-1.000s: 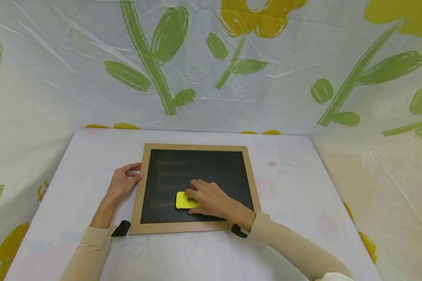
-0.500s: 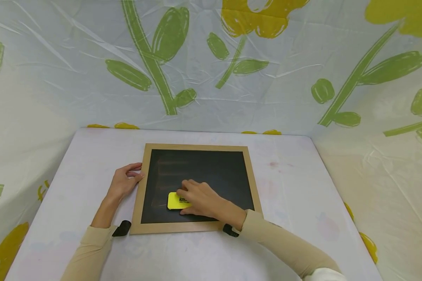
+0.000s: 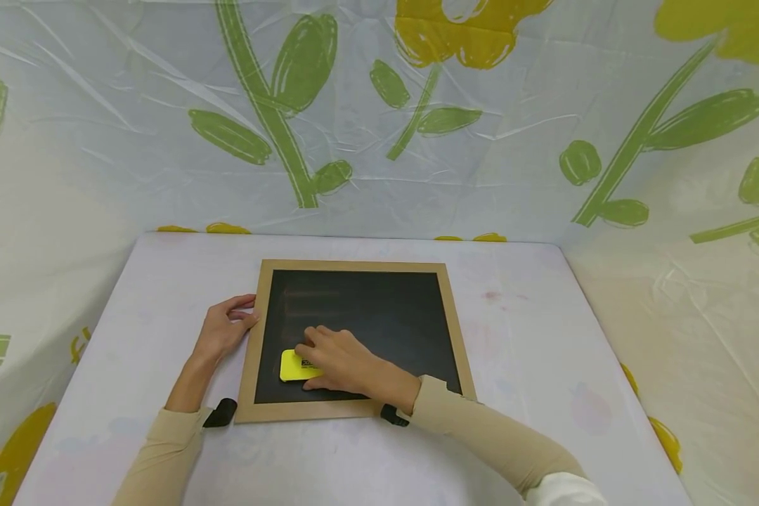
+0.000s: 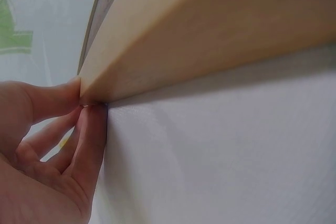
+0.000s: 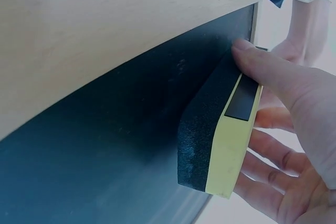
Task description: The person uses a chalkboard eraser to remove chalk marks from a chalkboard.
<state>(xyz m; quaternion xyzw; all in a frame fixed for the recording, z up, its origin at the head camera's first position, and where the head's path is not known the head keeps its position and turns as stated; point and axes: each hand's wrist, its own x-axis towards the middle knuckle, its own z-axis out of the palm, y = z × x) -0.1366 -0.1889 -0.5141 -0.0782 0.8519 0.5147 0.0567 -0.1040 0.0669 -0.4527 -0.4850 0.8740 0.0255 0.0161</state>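
Observation:
A chalkboard (image 3: 379,309) with a light wooden frame lies on the table. My left hand (image 3: 224,327) holds its left edge, the thumb (image 4: 55,98) at the frame and the fingers low against the side in the left wrist view. My right hand (image 3: 341,362) grips a yellow board eraser (image 3: 291,365) near the board's lower left. In the right wrist view the eraser's black felt (image 5: 197,140) faces the dark surface, with thumb and fingers on opposite sides. Faint orange chalk streaks (image 3: 310,293) show at the upper left of the board.
A pale cloth covers the table (image 3: 512,365), which reaches out around the board. Flower-printed sheeting (image 3: 379,183) hangs behind and at both sides. Each wrist wears a black camera mount (image 3: 220,413).
My right hand has slid the eraser leftward across the lower part of the board. An orange line near the lower left has faded and is now covered. My left hand stays put.

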